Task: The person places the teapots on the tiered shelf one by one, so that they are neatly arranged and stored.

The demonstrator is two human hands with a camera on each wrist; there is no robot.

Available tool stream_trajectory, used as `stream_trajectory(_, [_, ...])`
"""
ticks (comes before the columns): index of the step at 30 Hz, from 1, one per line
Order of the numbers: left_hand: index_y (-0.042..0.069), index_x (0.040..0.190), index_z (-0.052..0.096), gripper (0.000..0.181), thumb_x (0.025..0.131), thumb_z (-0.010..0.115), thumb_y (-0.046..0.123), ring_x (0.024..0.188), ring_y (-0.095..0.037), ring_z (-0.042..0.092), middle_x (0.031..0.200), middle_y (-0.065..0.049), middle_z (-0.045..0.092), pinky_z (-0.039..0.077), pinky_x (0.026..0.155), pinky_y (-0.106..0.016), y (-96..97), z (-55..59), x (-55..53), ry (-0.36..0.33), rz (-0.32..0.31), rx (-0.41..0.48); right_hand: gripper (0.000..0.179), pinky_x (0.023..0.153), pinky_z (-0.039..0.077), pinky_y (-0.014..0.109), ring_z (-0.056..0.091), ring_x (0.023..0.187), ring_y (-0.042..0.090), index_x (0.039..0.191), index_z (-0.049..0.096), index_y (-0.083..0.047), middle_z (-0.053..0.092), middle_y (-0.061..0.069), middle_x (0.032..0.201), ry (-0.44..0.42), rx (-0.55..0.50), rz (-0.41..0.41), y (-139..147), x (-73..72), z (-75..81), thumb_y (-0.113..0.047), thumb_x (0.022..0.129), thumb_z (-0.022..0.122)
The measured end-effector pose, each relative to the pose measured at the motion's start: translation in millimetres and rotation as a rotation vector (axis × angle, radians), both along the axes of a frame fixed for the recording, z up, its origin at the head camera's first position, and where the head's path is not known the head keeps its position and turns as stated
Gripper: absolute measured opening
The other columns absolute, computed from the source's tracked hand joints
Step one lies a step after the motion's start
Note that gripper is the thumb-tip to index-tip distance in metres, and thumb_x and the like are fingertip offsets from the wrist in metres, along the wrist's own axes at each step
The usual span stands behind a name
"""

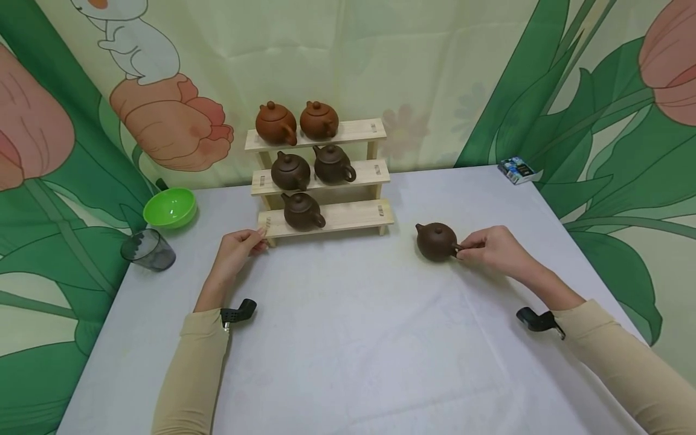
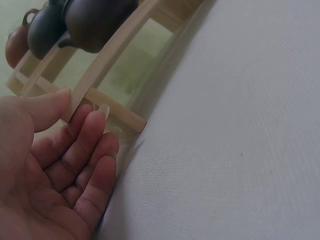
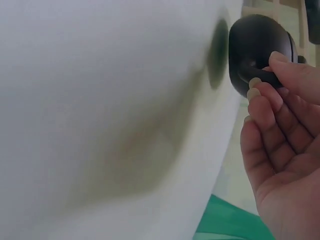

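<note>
A dark brown teapot (image 1: 436, 241) is pinched at its handle between the thumb and fingers of my right hand (image 1: 492, 251), right of the shelf. In the right wrist view a gap separates the teapot (image 3: 257, 47) from its shadow, so it hangs just above the cloth. My left hand (image 1: 236, 251) grips the left end of the lowest step of a three-step wooden display rack (image 1: 348, 217), thumb above and fingers below, as the left wrist view confirms. One dark teapot (image 1: 302, 211) stands on that lowest step, towards its left.
Two dark teapots, one at left (image 1: 290, 171) and one at right (image 1: 333, 164), share the middle step. Two reddish-brown teapots stand on top, including a left one (image 1: 275, 123). Left are a green bowl (image 1: 170, 208) and tipped grey glass (image 1: 149, 250); a small box (image 1: 516, 170) lies back right.
</note>
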State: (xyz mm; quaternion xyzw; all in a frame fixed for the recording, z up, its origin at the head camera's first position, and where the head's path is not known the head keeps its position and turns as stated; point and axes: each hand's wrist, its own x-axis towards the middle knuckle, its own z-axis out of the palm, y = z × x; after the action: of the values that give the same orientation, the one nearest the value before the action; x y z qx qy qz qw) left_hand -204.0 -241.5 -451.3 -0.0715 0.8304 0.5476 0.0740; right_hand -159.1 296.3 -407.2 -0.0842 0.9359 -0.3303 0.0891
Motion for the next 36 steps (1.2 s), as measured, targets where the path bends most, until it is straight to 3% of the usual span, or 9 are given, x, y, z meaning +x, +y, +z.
stream_trajectory(5, [-0.005,0.11,0.068,0.055,0.098,0.059,0.047,0.08,-0.005,0.062,0.076,0.016,0.066,0.05,0.079,-0.022,-1.2,-1.3,-1.2,-0.006,0.003,0.0,0.01,0.063,0.048,0.025,0.061,0.077,0.012,0.089,0.079,-0.01,0.076,0.008,0.09,-0.003,-0.027,-0.015,-10.6,-3.8,9.3,-0.019,0.085,0.078])
stream_trajectory(11, [-0.009,0.108,0.067,0.046,0.101,0.057,0.036,0.081,-0.01,0.063,0.076,0.01,0.068,0.052,0.081,-0.026,2.9,8.0,0.6,-0.026,-0.003,-0.002,0.018,0.065,0.051,0.028,0.064,0.08,0.017,0.093,0.079,-0.01,0.076,0.009,0.093,-0.012,-0.085,-0.032,-25.4,-13.4,24.2,-0.026,0.086,0.078])
stream_trajectory(14, [-0.008,0.108,0.068,0.046,0.101,0.058,0.036,0.081,-0.011,0.063,0.077,0.01,0.068,0.052,0.08,-0.025,2.6,6.4,-0.4,-0.026,-0.002,-0.006,0.019,0.066,0.051,0.029,0.064,0.081,0.019,0.094,0.079,-0.01,0.076,0.01,0.093,-0.004,-0.107,-0.036,-34.3,-18.3,27.1,-0.027,0.086,0.078])
stream_trajectory(25, [-0.005,0.108,0.068,0.056,0.096,0.06,0.05,0.08,-0.007,0.062,0.075,0.014,0.067,0.05,0.078,-0.021,-2.0,-1.3,-0.2,0.003,0.012,-0.01,0.014,0.069,0.051,0.032,0.067,0.082,0.02,0.092,0.08,-0.014,0.076,0.005,0.092,0.023,-0.204,-0.043,-82.6,-42.9,28.5,-0.025,0.084,0.08])
stream_trajectory(36, [-0.002,0.104,0.069,0.054,0.096,0.06,0.051,0.08,-0.007,0.061,0.076,0.013,0.067,0.05,0.077,-0.021,-2.7,-5.9,-3.0,0.003,0.018,-0.007,0.012,0.068,0.052,0.028,0.067,0.08,0.015,0.091,0.08,-0.012,0.077,0.007,0.093,0.067,-0.263,0.031,-132.7,-60.7,20.8,-0.021,0.083,0.079])
